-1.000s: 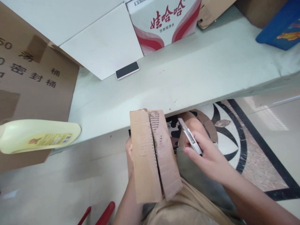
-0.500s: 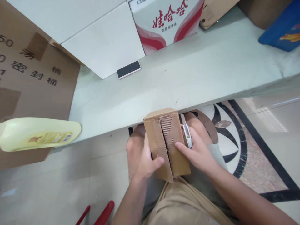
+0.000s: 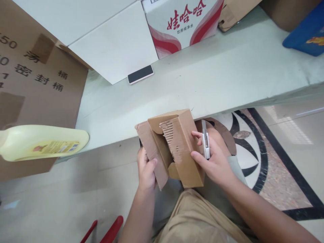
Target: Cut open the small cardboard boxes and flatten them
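A small brown cardboard box (image 3: 188, 165) rests over my lap, with one flap raised to the left and the other bearing a torn, corrugated patch. Through the gap between the flaps, part of its inside shows. My left hand (image 3: 147, 170) pinches the raised flap (image 3: 155, 158), thumb on top. My right hand (image 3: 214, 158) holds a white utility knife (image 3: 206, 145), its blade end pointing away from me. The thumb and fingertips of that same hand press on the right side of the box.
On the pale-covered table (image 3: 172, 87) are a phone (image 3: 140, 74), a white box (image 3: 113, 47), a red-and-white water carton (image 3: 183, 27) and a blue container (image 3: 307, 33). A yellow bottle (image 3: 45, 142) and large carton (image 3: 50, 111) stand left. Red bars (image 3: 112, 229) show below.
My left hand has moved left, pulling the left flap up and outward, so the box top has opened. The box has turned slightly. The knife stays in my right hand.
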The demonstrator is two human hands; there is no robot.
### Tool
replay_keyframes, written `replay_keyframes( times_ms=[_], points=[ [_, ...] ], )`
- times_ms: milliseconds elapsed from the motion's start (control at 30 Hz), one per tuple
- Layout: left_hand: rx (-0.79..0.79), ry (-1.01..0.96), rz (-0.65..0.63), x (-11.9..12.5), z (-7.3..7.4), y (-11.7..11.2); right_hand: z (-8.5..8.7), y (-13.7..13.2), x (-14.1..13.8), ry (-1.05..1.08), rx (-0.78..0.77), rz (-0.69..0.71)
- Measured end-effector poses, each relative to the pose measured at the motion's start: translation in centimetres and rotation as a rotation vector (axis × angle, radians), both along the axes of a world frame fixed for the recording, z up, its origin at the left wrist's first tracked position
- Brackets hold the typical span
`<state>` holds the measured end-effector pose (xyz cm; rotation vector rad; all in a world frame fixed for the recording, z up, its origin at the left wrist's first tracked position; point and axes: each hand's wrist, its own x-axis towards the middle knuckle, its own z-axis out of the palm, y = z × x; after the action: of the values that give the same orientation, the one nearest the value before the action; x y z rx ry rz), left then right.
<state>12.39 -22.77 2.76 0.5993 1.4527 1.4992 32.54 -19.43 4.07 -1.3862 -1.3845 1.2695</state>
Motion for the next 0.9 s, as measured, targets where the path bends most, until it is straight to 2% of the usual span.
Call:
replay_keyframes(
  times_ms=[100,200,267,367,467,533,633,700,767,900],
  points=[
    [-0.119,0.054,0.092,-0.9,1.2,0.9,-0.1,0.4,0.6,0.035,0.023,-0.034],
    [-0.133,-0.020,0.142,-2.1,2.5,2.2,-0.5,1.1,1.8,0.215,-0.121,-0.059],
    [-0.117,-0.096,0.193,-3.4,3.0,3.0,-1.1,2.1,2.9,0.294,-0.220,-0.123],
    [-0.124,-0.215,0.217,-5.6,2.6,4.7,-2.5,5.0,4.3,0.296,-0.295,-0.193],
    [-0.153,-0.293,0.149,-7.2,1.5,6.9,-4.1,9.1,5.1,0.225,-0.323,-0.189],
    [-0.164,-0.326,0.089,-7.6,0.7,8.6,-5.0,11.8,5.4,0.131,-0.273,-0.200],
    [-0.145,-0.377,0.039,-7.8,-0.3,11.2,-5.9,14.3,5.6,-0.061,-0.037,-0.202],
    [-0.140,-0.387,0.022,-7.9,-1.0,12.9,-6.1,14.4,5.2,-0.179,0.130,-0.167],
    [-0.159,-0.314,0.015,-8.0,-1.7,14.3,-6.1,13.5,4.3,-0.234,0.205,-0.093],
    [-0.088,0.024,-0.038,-8.8,-2.9,15.4,-5.9,11.7,1.3,-0.252,0.299,0.114]
  ],
)
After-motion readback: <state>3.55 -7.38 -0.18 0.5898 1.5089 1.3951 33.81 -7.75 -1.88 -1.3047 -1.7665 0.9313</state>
